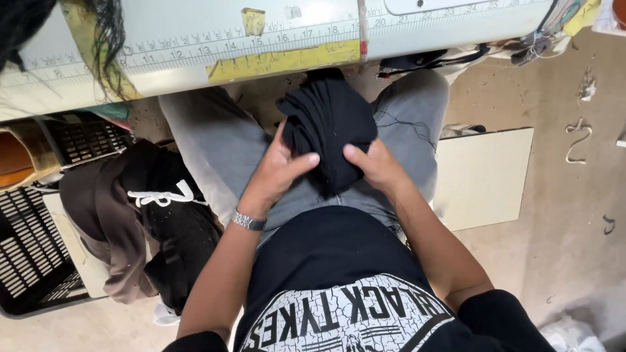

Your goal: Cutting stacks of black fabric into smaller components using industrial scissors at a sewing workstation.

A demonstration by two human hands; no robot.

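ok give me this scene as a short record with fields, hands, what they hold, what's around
left hand: grips the black folded cloth from its left side, thumb on top; metal wristwatch on that wrist
right hand: holds the same cloth from the right, thumb pressed on it
position: cloth rests over the lap, on grey trousers
above: pale table edge with a printed ruler strip and yellow tape
person's left: black crate draped with brown and black garments
person's right: pale flat board on the floor

A bundle of black cloth (329,127) is bunched into soft folds and held on the lap, just below the tabletop (195,52) edge.
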